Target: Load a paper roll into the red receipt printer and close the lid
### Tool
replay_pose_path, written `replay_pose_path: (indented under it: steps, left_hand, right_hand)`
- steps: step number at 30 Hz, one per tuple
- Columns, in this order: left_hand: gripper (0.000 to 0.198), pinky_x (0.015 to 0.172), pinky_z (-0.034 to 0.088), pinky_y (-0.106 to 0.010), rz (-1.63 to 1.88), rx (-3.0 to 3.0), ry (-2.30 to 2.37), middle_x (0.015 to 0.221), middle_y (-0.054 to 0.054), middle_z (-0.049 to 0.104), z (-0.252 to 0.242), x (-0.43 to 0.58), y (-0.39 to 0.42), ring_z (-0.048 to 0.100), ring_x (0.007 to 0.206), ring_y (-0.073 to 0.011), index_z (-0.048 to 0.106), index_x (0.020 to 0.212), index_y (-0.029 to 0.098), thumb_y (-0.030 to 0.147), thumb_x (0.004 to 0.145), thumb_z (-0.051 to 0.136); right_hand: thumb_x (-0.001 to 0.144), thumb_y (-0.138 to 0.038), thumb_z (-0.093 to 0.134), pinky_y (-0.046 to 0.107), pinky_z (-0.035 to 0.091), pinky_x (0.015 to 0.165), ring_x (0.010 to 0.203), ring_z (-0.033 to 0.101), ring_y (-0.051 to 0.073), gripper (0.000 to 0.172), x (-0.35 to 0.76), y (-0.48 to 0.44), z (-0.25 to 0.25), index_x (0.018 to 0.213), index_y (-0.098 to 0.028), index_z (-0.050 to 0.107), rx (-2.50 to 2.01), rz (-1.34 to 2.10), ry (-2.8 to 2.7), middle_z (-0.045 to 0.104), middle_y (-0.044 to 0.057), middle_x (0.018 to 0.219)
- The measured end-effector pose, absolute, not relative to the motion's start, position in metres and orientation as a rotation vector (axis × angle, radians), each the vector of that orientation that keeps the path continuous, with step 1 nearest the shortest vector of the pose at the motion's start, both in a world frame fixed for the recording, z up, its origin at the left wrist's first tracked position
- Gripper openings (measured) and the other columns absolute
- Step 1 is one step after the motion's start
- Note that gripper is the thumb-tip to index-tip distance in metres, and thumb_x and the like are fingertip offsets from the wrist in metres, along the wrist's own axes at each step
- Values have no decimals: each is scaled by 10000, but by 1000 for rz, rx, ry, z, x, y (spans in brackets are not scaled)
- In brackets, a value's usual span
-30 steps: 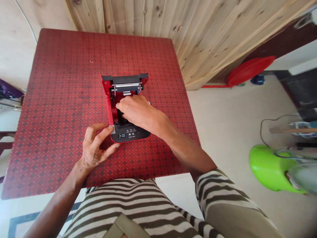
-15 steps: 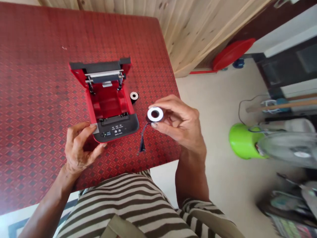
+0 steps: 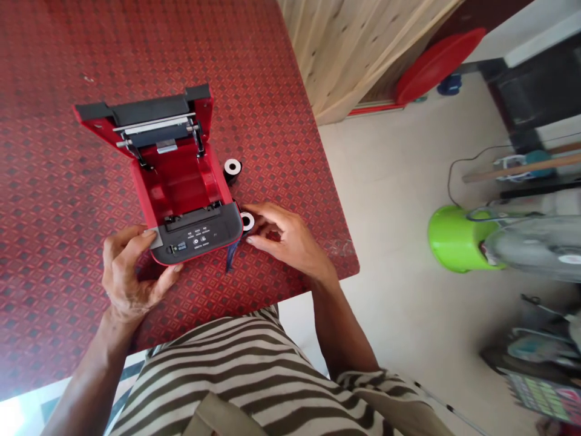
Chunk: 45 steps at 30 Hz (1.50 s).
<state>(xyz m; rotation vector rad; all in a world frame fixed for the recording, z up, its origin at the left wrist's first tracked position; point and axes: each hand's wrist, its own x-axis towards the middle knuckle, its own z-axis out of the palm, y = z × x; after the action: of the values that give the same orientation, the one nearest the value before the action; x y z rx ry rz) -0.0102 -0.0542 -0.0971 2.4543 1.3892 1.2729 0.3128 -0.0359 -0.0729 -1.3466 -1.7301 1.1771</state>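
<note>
A red and black label printer (image 3: pixel 195 233) sits on the table with its lid (image 3: pixel 149 118) tilted up and its red inner bay bare. My left hand (image 3: pixel 129 269) grips its front left corner, fingers on a grey piece at the corner and thumb against the front edge. On the printer's right side, my right hand (image 3: pixel 284 236) holds a dark ribbon roll (image 3: pixel 247 223) with a white core end between thumb and fingers. A loose dark ribbon tail (image 3: pixel 231 255) hangs from it. Another ribbon roll (image 3: pixel 233 168) stands beside the printer, farther back.
The red patterned table (image 3: pixel 272 115) ends at a right edge beyond my right hand. Wooden panelling (image 3: pixel 345 54) rises behind it. On the floor to the right are a green bucket (image 3: pixel 447 239), a fan (image 3: pixel 535 248) and a red round basin (image 3: pixel 440 66).
My right hand has brought the ribbon roll left and down to the printer's right side. My left hand stays on the printer's corner. The camera view has shifted.
</note>
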Motion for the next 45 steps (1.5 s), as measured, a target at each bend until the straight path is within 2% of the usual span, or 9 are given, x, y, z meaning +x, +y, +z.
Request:
replay_pose_path:
  steps: [3, 5, 10, 16, 21, 26, 29, 37, 45]
  left_hand:
    - [764, 876, 603, -431, 1290, 2458, 1384, 1245, -101, 695, -98, -10, -54, 695, 1101, -279, 527, 1571, 295, 438, 893, 850]
    - [750, 880, 599, -434, 1290, 2457, 1391, 1243, -116, 698, -98, -10, -53, 695, 1098, -284, 537, 1562, 284, 442, 896, 844]
    - [733, 889, 595, -432, 1274, 2451, 1410, 1234, -113, 701, -97, -10, -53, 695, 1096, -287, 535, 1544, 310, 447, 893, 843]
    - [699, 914, 591, -414, 1288, 2442, 1400, 1231, -114, 704, -100, -11, -53, 702, 1077, -275, 563, 1495, 265, 450, 884, 848]
    - [693, 895, 599, -397, 1270, 2451, 1384, 1226, -115, 696, -97, -10, -54, 704, 1055, -265, 550, 1501, 270, 446, 896, 838]
    - [684, 915, 612, -391, 1262, 2456, 1377, 1243, -125, 697, -95, -8, -55, 706, 1077, -261, 551, 1497, 233, 452, 912, 831]
    - [695, 917, 621, -392, 1280, 2461, 1336, 1247, -144, 695, -95, -8, -55, 705, 1091, -267, 554, 1499, 194, 437, 913, 837]
    - [700, 880, 648, -412, 1259, 2414, 1351, 1261, -159, 679, -95, -8, -58, 700, 1111, -276, 521, 1543, 239, 432, 937, 812]
    - [734, 865, 657, -424, 1242, 2404, 1341, 1270, -175, 662, -95, -7, -59, 694, 1120, -283, 486, 1595, 250, 423, 952, 795]
  right_hand:
    - [951, -239, 729, 319, 605, 723, 792, 728, 161, 319, 331, -22, -67, 1267, -262, 772, -1457, 1069, -1717, 792, 15, 1010]
    - [968, -230, 707, 353, 607, 800, 857, 737, 182, 226, 335, -3, -68, 1171, -250, 805, -1486, 893, -1732, 801, 30, 1043]
    - [924, -256, 799, 390, 583, 954, 1039, 726, 214, 390, 312, 52, -90, 1309, -262, 740, -1355, 872, -1888, 778, 49, 1262]
    - [948, -238, 776, 402, 557, 1002, 1069, 705, 220, 253, 296, 71, -98, 1200, -248, 756, -1340, 848, -1938, 801, 25, 1180]
    - [977, -268, 768, 441, 603, 1010, 1162, 707, 256, 300, 306, 56, -33, 1274, -290, 735, -1346, 686, -1889, 768, 43, 1300]
    - [994, -263, 779, 440, 565, 1094, 1189, 691, 252, 339, 283, 40, 32, 1320, -306, 700, -1110, 538, -2277, 756, 8, 1294]
    - [1061, -183, 639, 418, 574, 1043, 1169, 686, 266, 168, 254, 42, 34, 1205, -211, 720, -1092, 409, -2611, 774, 54, 1119]
    - [1087, -92, 462, 331, 518, 775, 920, 736, 229, 297, 207, 45, 32, 1188, -157, 733, -1359, 278, -2831, 808, 104, 1011]
    - [1102, -97, 433, 351, 495, 768, 861, 748, 243, 329, 199, 44, 35, 1206, -151, 740, -1448, 317, -2851, 808, 117, 958]
